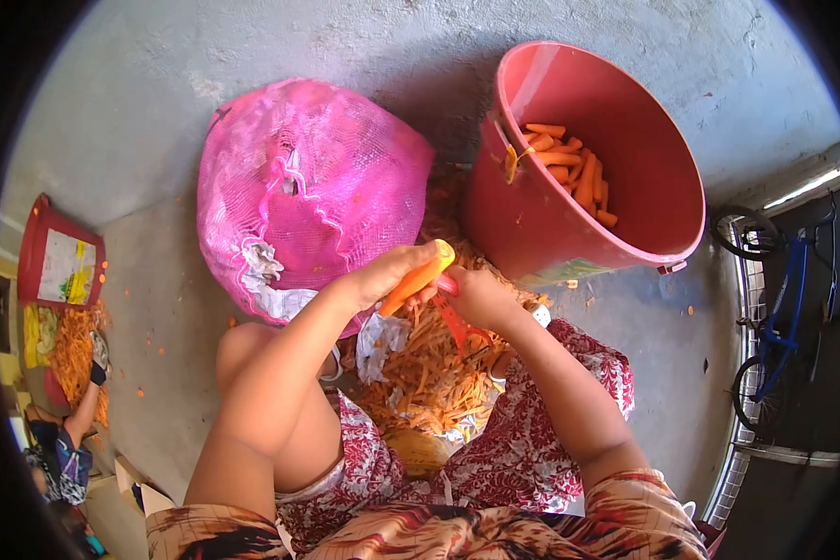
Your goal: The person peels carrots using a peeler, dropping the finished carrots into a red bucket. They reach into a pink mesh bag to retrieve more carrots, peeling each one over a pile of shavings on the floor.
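My left hand [394, 273] is wrapped around a carrot [414, 282], its cut-looking end pointing up and away from me. Close beside it, my right hand [479, 297] grips the handle of a red peeler [459, 327], whose head hangs down and to the right. Whether the peeler touches the carrot cannot be told from here. Below both hands, a heap of orange carrot peelings [429, 383] lies on the floor between my legs. Crumpled pale paper [380, 345] sits at the heap's left side.
A large red bucket [579, 224] holding peeled carrots [569, 168] stands ahead on the right. Ahead on the left is a full pink mesh sack [313, 187]. At far left, another person [75, 439] reaches toward peelings near a second red bucket [61, 254]. A blue bicycle [782, 322] is at right.
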